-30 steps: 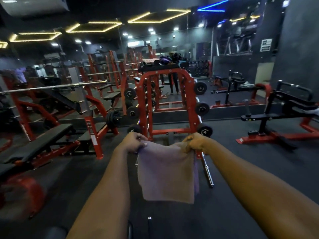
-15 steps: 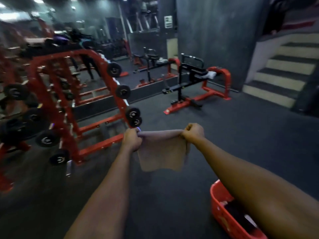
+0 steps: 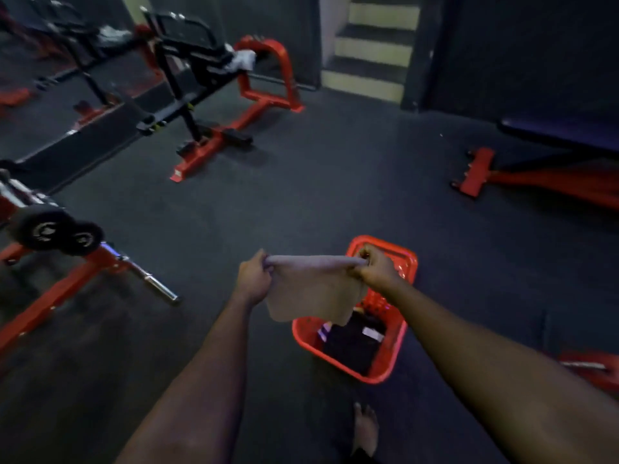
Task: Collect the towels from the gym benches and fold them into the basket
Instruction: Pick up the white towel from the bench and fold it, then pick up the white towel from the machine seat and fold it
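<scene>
A folded grey towel [image 3: 313,293] hangs in the air, stretched between my two hands. My left hand [image 3: 253,277] grips its left top corner and my right hand [image 3: 375,267] grips its right top corner. Directly below and behind the towel stands a red basket [image 3: 393,360] on the dark floor, with dark folded cloth [image 3: 351,344] inside. The towel's lower edge hides part of the basket's far rim. A white towel [image 3: 243,60] lies on a red and black gym machine [image 3: 214,95] at the back.
A red rack with weight plates [image 3: 53,231] and a barbell end [image 3: 154,284] stands to the left. A bench on a red frame [image 3: 549,162] is at the right, stairs [image 3: 375,51] at the back. My bare foot [image 3: 365,428] is near the basket.
The view has swung right and downward from the racks to the floor. The basket has come into full view under the towel, which both hands still hold taut.
</scene>
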A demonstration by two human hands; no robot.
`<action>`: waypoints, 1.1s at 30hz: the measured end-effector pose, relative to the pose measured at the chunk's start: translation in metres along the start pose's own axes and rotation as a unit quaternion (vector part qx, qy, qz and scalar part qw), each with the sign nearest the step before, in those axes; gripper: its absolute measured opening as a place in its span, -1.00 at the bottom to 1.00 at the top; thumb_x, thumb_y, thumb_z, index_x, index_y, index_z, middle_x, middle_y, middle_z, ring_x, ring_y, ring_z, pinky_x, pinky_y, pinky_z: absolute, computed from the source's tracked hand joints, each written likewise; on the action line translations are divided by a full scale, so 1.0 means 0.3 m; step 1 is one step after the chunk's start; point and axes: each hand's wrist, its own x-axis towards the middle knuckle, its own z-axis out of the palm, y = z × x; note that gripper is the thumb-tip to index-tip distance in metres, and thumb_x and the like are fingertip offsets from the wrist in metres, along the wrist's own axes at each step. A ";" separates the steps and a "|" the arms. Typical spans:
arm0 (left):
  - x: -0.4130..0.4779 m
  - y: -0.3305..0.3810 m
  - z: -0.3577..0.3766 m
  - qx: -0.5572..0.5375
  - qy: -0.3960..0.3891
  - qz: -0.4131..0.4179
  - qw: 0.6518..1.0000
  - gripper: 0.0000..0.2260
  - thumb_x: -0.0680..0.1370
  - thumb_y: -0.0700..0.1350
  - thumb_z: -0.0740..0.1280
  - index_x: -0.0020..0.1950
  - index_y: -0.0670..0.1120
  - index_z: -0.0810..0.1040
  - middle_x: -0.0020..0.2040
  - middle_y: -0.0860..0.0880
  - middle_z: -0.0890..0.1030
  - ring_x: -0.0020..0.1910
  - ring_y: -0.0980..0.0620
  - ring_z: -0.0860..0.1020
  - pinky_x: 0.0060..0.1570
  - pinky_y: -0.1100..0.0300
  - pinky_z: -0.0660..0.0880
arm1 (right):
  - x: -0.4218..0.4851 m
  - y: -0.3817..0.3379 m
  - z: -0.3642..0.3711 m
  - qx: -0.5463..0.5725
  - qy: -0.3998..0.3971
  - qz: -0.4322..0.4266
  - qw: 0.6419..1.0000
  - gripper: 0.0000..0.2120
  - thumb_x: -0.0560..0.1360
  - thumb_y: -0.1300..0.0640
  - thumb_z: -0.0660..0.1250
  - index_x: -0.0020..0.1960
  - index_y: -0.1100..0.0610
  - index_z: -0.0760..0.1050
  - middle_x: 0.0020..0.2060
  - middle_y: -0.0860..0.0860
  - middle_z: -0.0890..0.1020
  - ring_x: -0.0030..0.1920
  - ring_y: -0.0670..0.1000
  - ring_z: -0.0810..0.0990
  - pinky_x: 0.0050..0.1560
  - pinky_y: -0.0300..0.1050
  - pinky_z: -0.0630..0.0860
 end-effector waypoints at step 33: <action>0.635 0.109 -0.187 -0.045 -0.024 0.067 0.996 -0.85 0.54 -0.15 0.33 0.05 -0.16 0.61 -0.05 -0.09 0.68 -0.09 0.01 0.61 -0.09 0.31 0.39 | 0.530 -0.370 0.023 0.055 0.049 0.036 0.997 -0.81 0.44 0.26 0.30 -0.30 0.04 0.51 -0.22 0.11 0.67 -0.32 0.07 0.66 -0.32 -0.18 0.57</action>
